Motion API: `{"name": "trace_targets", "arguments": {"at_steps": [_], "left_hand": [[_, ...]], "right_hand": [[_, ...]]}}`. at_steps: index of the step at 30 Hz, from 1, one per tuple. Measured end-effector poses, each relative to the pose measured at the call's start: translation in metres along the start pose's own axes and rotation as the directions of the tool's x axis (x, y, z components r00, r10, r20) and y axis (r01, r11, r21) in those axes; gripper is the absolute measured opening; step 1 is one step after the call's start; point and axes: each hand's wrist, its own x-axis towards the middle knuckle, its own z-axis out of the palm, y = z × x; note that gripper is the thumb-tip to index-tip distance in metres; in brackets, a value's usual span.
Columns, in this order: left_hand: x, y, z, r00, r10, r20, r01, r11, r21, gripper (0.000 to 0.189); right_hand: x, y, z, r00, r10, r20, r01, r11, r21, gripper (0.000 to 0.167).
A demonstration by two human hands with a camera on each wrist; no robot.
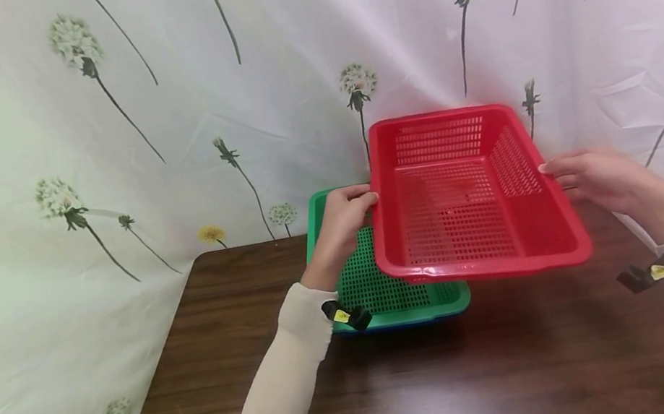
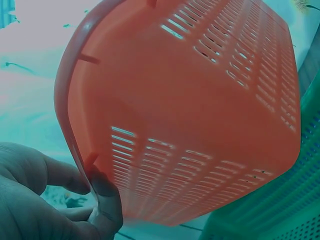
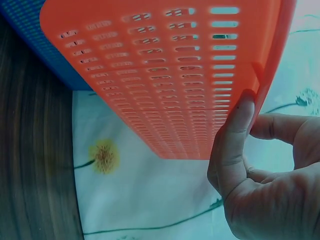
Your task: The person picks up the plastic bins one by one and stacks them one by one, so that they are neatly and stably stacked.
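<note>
Both hands hold a red slotted plastic basket (image 1: 459, 215) up in the air, tilted so that its inside shows in the head view. The left hand (image 1: 344, 223) pinches its left rim, thumb on top; in the left wrist view the fingers (image 2: 107, 200) curl under the lip. Opposite it, the right hand (image 1: 598, 181) grips the right rim, and its fingers (image 3: 235, 135) press the outer wall in the right wrist view. Behind and below, partly hidden by the red basket, a green basket (image 1: 378, 287) sits on the table, with a blue basket (image 3: 70, 65) under it.
The dark wood-grain table (image 1: 240, 369) spreads under the baskets. Along its back and left edges hangs a white curtain (image 1: 169, 102) printed with dandelions. A black wrist camera (image 1: 350, 315) is strapped over the left sleeve, and another camera (image 1: 649, 272) over the right.
</note>
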Motion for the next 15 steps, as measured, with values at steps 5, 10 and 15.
{"name": "trace_targets", "arguments": {"at_steps": [5, 10, 15], "left_hand": [[-0.004, 0.002, -0.010, 1.000, 0.010, -0.007, -0.010, 1.000, -0.011, 0.031], [-0.008, 0.001, -0.021, 1.000, -0.001, 0.002, 0.001, 1.000, -0.020, 0.033], [-0.013, 0.000, -0.033, 1.000, -0.025, -0.006, 0.025, 0.999, -0.035, 0.034]], "right_hand": [[0.000, -0.003, 0.010, 1.000, -0.026, -0.016, 0.025, 0.998, -0.052, 0.032], [0.000, -0.007, 0.022, 0.999, -0.032, -0.027, 0.030, 0.997, -0.074, 0.028], [0.001, -0.010, 0.035, 0.999, -0.027, -0.038, 0.023, 0.996, -0.085, 0.015]]}}
